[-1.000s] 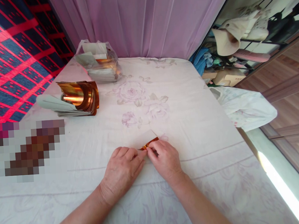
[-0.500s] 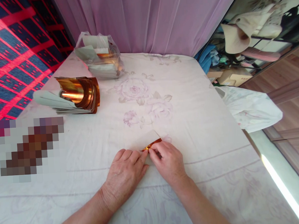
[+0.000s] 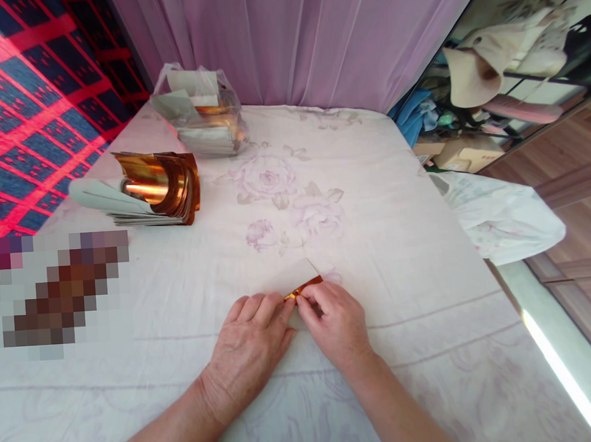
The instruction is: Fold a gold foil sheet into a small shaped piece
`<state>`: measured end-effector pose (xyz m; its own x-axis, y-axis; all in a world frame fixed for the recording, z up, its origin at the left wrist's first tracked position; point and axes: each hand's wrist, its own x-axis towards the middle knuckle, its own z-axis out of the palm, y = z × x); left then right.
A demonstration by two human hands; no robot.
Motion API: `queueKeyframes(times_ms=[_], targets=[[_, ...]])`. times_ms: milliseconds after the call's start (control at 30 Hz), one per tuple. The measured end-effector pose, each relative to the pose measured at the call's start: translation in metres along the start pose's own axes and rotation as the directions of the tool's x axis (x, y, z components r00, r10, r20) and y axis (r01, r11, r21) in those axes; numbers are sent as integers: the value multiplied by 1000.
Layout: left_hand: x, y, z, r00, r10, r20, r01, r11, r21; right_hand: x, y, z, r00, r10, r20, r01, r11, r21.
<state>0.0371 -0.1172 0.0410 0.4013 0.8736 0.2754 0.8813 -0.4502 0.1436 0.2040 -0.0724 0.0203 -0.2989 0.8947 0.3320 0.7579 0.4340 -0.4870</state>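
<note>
A small sheet of paper (image 3: 293,277), white on one side and shiny copper on the other, lies on the pale floral cloth (image 3: 377,243) in front of me. My left hand (image 3: 248,347) presses flat on its near left part, fingertips at the fold. My right hand (image 3: 334,322) pinches the copper edge of the same sheet beside them. Both hands touch each other at the fingertips. Most of the sheet's near half is hidden under my fingers.
A curled stack of copper-and-white sheets (image 3: 146,190) lies at the left. Behind it stands a clear plastic bag (image 3: 199,120) with more sheets. A pixelated patch covers the near left. A pink curtain hangs behind; a white bundle (image 3: 500,215) lies off the right edge.
Both hands stay on the sheet with only small finger shifts. The view has tilted slightly, so everything sits a little lower in the picture.
</note>
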Motion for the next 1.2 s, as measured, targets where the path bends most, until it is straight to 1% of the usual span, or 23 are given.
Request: queueKeyframes(times_ms=[400, 967, 1200], targets=[[-2, 3, 0, 1000, 1, 12, -2, 999, 44, 0, 0, 0, 1000, 16, 5, -16, 1000, -15], [0, 3, 0, 999, -9, 42, 7, 999, 48, 1, -1, 0, 1000, 13, 8, -13, 1000, -23], [0, 4, -2, 998, -13, 55, 11, 999, 37, 2, -1, 0, 999, 26, 30, -25, 999, -32]])
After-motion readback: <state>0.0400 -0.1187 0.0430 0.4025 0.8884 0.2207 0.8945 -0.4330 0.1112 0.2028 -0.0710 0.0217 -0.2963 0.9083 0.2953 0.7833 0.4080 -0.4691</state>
